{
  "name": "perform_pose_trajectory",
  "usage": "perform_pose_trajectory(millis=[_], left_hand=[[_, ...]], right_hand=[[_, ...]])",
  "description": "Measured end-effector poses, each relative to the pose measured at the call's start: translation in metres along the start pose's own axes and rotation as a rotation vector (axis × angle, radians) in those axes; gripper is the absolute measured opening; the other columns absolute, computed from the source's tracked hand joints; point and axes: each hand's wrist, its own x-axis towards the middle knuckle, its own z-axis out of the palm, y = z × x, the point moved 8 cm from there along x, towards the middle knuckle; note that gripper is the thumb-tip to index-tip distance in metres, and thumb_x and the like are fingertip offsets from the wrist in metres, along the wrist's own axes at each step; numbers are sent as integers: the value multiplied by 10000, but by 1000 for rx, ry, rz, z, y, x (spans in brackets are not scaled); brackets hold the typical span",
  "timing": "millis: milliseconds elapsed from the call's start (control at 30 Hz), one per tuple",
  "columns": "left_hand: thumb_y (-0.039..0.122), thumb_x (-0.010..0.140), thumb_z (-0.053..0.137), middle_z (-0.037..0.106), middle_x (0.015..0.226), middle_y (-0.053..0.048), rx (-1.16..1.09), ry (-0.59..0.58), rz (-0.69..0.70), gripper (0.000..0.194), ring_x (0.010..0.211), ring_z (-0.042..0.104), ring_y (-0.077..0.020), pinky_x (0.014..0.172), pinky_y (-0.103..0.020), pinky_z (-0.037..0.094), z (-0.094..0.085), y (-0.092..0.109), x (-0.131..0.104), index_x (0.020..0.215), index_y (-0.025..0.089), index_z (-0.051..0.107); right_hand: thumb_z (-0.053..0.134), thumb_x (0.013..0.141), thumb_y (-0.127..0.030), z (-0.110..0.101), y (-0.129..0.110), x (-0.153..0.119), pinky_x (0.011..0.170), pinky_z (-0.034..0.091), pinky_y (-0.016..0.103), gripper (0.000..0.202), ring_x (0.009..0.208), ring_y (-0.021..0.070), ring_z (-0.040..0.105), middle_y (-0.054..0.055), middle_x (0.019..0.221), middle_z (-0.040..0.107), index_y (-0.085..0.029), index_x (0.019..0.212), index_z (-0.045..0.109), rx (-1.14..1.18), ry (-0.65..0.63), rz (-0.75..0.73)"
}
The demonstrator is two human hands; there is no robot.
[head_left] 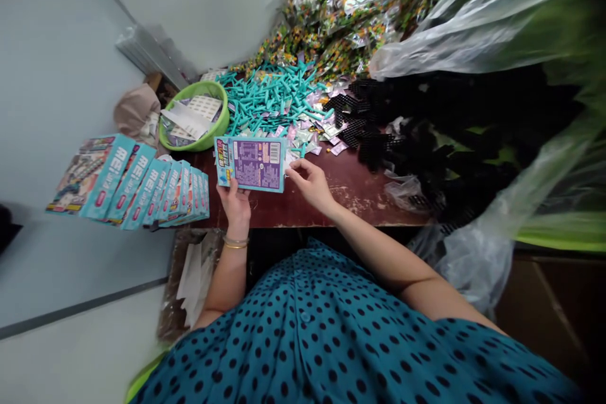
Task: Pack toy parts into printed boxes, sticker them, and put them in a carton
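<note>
A teal and purple printed box (258,164) is held up over the front part of the dark red table (360,192), its printed panel with a barcode facing me. My left hand (235,201) grips the box at its lower left edge, thumb on the panel. At the box's right end, my right hand (310,183) pinches with thumb and forefinger at a small white piece (288,161), which could be a flap or a packet; too little of it shows to tell.
Several similar boxes (154,189) stand in a row at the left. Behind lie a green basket (224,123) of sheets, teal sticks (267,96), small packets (338,148), bagged colourful pieces (326,19), and black mesh items (350,120). Clear plastic (426,53) hangs at the right.
</note>
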Motion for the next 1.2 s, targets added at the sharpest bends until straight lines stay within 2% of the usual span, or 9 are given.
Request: perform_pose_trajectory(millis=[233,400,467,567,667,867,1000,1100,1200], left_hand=[[382,815,813,643,1386,-43,72,37,-34,461,1166,676,-209,937,-401,573,-3,-10,-11,1163,342,513],[358,803,822,668,1301,-26,69,13,-124,422,1101,691,-189,945,-408,566,-6,-22,-17,1090,313,516],[354,795,829,668,1291,-23,74,5,-131,425,1104,686,-181,951,-398,562,-6,-23,-19,1077,307,515],[357,789,833,659,1292,-21,47,-8,-120,424,1093,685,-178,946,-401,565,-4,-23,-22,1047,296,503],[335,785,834,636,1328,-31,33,0,-83,446,1067,687,-178,916,-405,578,-3,-22,-26,1069,303,491],[313,785,827,607,1385,-57,88,9,-51,504,1069,684,-183,877,-380,587,-6,-22,-33,1144,327,473],[315,798,813,604,1388,-49,71,31,-49,480,1073,694,-189,896,-414,588,-5,-25,-36,1132,330,467],[331,816,793,616,1380,-29,64,52,-59,456,1132,696,-203,954,-457,573,-1,-32,-37,1131,344,464],[347,832,782,640,1355,-20,67,54,-84,425,1159,694,-206,984,-466,564,4,-40,-37,1124,344,474]], right_hand=[[706,835,-513,-10,17,5,781,527,336,325,772,173,598,18,795,649,-206,762,629,-23,-55,71],[735,793,-516,-8,35,9,844,592,382,548,1002,217,670,73,1197,681,-265,1258,591,107,-212,126],[725,805,-517,-2,39,7,819,610,395,681,970,219,687,70,1176,694,-282,1406,505,181,-325,162],[772,782,-477,-6,38,7,761,614,370,669,829,192,678,36,996,702,-253,1369,543,160,-298,168],[764,806,-436,-13,32,8,775,606,347,604,842,176,665,50,1043,699,-237,1340,564,75,-229,128],[729,825,-424,-9,35,8,854,605,383,718,934,198,674,70,1161,706,-262,1475,471,64,-428,124],[760,788,-417,-21,33,8,780,593,350,657,816,168,655,51,1103,681,-264,1377,515,8,-212,92],[734,821,-403,-32,21,-1,746,570,323,309,806,161,644,38,1041,659,-242,1064,633,-65,59,20],[680,873,-396,-32,15,-8,819,564,343,186,906,190,656,51,1004,671,-217,833,653,-72,132,-44]])
